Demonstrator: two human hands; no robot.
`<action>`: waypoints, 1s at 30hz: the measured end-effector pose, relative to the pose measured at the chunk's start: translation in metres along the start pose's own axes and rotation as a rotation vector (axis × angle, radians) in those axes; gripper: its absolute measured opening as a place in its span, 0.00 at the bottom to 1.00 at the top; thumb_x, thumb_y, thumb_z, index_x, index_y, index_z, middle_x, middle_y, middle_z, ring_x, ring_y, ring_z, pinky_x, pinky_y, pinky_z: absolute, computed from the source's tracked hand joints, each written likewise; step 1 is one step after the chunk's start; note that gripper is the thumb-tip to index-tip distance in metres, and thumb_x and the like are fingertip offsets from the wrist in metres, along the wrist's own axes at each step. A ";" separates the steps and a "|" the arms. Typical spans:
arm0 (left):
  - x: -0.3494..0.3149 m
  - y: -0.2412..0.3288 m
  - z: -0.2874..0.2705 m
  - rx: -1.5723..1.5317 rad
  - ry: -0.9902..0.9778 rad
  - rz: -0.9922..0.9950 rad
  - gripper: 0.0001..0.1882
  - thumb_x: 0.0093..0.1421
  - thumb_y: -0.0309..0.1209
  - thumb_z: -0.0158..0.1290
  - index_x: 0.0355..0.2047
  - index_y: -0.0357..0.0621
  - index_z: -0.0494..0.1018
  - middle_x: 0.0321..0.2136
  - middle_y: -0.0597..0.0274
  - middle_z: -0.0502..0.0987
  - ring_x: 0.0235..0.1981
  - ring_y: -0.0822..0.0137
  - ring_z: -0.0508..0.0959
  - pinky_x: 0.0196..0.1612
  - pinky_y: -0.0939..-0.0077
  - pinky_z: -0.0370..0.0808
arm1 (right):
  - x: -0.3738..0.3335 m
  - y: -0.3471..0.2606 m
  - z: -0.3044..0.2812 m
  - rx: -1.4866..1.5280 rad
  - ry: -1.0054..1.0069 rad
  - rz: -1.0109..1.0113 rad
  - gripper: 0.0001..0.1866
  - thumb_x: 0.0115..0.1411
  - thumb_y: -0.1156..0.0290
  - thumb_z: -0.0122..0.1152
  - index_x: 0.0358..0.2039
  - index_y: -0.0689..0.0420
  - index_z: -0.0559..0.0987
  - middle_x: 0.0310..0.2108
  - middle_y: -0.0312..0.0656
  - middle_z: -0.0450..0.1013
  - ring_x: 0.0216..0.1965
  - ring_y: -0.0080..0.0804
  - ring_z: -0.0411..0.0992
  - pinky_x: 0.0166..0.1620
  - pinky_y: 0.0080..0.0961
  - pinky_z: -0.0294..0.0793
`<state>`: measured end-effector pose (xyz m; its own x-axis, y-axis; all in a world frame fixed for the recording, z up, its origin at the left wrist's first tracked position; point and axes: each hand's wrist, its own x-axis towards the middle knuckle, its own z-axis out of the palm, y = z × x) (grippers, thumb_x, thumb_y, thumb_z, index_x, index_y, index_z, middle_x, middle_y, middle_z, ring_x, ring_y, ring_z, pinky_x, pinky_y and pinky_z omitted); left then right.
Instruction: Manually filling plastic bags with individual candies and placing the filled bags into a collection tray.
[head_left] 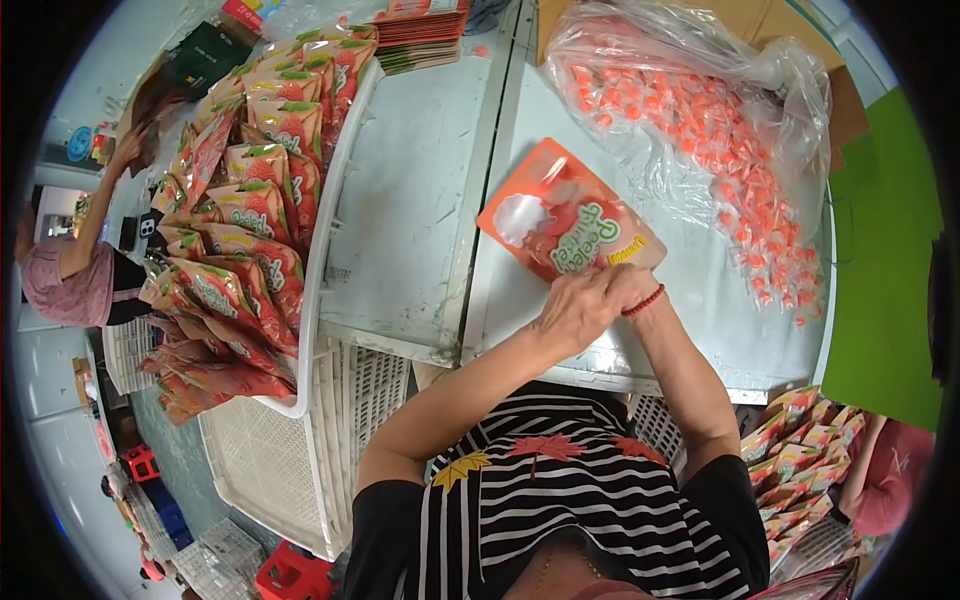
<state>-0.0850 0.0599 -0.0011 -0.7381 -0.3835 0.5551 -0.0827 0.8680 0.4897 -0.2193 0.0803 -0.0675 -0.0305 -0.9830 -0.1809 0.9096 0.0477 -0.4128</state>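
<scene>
A red and pink stand-up candy pouch (560,200) lies slanted on the pale tabletop, its printing upside down to me. My left hand (575,308) is closed on the pouch's near edge, its fingers bent. Close against it, my right hand (632,288) pinches the same edge, with a red bead bracelet (644,301) round that wrist. The hands overlap, so the fingertips and the exact grip are partly hidden. Beyond the pouch, many small clear-wrapped red candies (715,130) spill over the table out of a clear plastic bag (660,35).
On the left stands a white crate (318,270) packed with filled pouches (255,210). A stack of flat pouches (420,35) lies at the back. A cardboard box (850,105) sits behind the candies. Other people (75,275) work at the left and at the lower right.
</scene>
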 end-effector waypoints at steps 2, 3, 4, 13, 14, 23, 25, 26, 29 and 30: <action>0.000 0.001 -0.005 -0.007 0.025 0.040 0.18 0.47 0.24 0.56 0.40 0.39 0.72 0.29 0.58 0.79 0.27 0.62 0.79 0.26 0.73 0.76 | -0.002 0.001 0.024 -0.079 0.057 -0.049 0.16 0.64 0.66 0.43 0.49 0.59 0.70 0.44 0.42 0.71 0.44 0.35 0.71 0.45 0.30 0.75; 0.003 0.001 -0.011 -0.011 0.051 0.080 0.18 0.46 0.25 0.58 0.40 0.39 0.72 0.28 0.60 0.79 0.26 0.63 0.79 0.26 0.75 0.76 | -0.005 -0.002 0.039 -0.158 0.112 -0.097 0.16 0.64 0.66 0.42 0.49 0.59 0.70 0.44 0.42 0.71 0.45 0.35 0.71 0.45 0.30 0.75; 0.005 0.001 -0.019 -0.011 0.052 0.081 0.18 0.46 0.25 0.58 0.40 0.39 0.72 0.28 0.60 0.79 0.26 0.63 0.79 0.26 0.75 0.76 | -0.010 -0.009 0.040 0.102 -0.197 0.031 0.20 0.66 0.64 0.40 0.54 0.60 0.66 0.51 0.44 0.68 0.51 0.39 0.68 0.53 0.38 0.71; 0.017 -0.025 -0.041 0.162 -0.381 0.155 0.52 0.34 0.48 0.67 0.56 0.36 0.58 0.58 0.43 0.55 0.61 0.42 0.53 0.60 0.46 0.50 | 0.000 0.022 0.011 -0.902 -0.116 -0.173 0.21 0.66 0.64 0.42 0.58 0.57 0.63 0.55 0.44 0.65 0.54 0.36 0.66 0.56 0.35 0.69; 0.014 -0.029 -0.044 0.152 -0.388 0.171 0.52 0.34 0.48 0.67 0.56 0.36 0.58 0.58 0.43 0.55 0.61 0.42 0.53 0.60 0.46 0.50 | 0.002 0.025 0.011 -1.032 -0.191 -0.182 0.21 0.66 0.64 0.42 0.58 0.57 0.63 0.55 0.43 0.65 0.55 0.35 0.66 0.56 0.35 0.69; 0.018 -0.042 -0.063 0.166 -0.279 -0.115 0.36 0.40 0.35 0.63 0.52 0.42 0.65 0.47 0.55 0.70 0.41 0.51 0.71 0.48 0.60 0.66 | -0.032 -0.044 0.057 -1.367 -0.139 -0.178 0.15 0.61 0.66 0.50 0.42 0.62 0.75 0.39 0.46 0.75 0.37 0.31 0.74 0.44 0.27 0.72; 0.011 -0.059 -0.081 0.187 -0.265 -0.174 0.38 0.39 0.33 0.64 0.53 0.44 0.64 0.46 0.57 0.71 0.43 0.51 0.71 0.49 0.61 0.67 | -0.036 -0.066 0.032 -1.643 0.327 -0.572 0.16 0.60 0.65 0.54 0.45 0.61 0.76 0.40 0.46 0.77 0.34 0.30 0.74 0.42 0.26 0.71; 0.003 -0.062 -0.091 0.202 -0.219 -0.203 0.39 0.38 0.31 0.65 0.54 0.44 0.63 0.46 0.57 0.71 0.44 0.51 0.71 0.49 0.60 0.66 | -0.038 -0.084 0.027 -1.770 0.648 -0.646 0.16 0.58 0.66 0.56 0.46 0.59 0.75 0.40 0.48 0.76 0.38 0.35 0.75 0.44 0.27 0.71; -0.010 -0.064 -0.096 0.212 -0.161 -0.229 0.44 0.35 0.27 0.66 0.55 0.42 0.60 0.47 0.55 0.70 0.47 0.51 0.70 0.51 0.59 0.65 | -0.046 -0.142 -0.045 -2.211 0.876 -0.946 0.20 0.58 0.62 0.56 0.49 0.55 0.73 0.53 0.51 0.66 0.52 0.50 0.65 0.53 0.43 0.64; -0.010 -0.063 -0.095 0.242 -0.148 -0.205 0.44 0.35 0.27 0.66 0.55 0.42 0.60 0.48 0.53 0.69 0.47 0.50 0.70 0.52 0.59 0.65 | -0.047 -0.146 -0.056 -2.309 1.072 -0.845 0.21 0.58 0.59 0.54 0.49 0.55 0.73 0.55 0.50 0.64 0.55 0.52 0.61 0.55 0.49 0.60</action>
<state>-0.0090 -0.0209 0.0270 -0.7769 -0.5236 0.3497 -0.3831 0.8338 0.3974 -0.3739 0.1291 -0.0487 -0.5963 -0.5976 0.5360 -0.7812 0.5857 -0.2160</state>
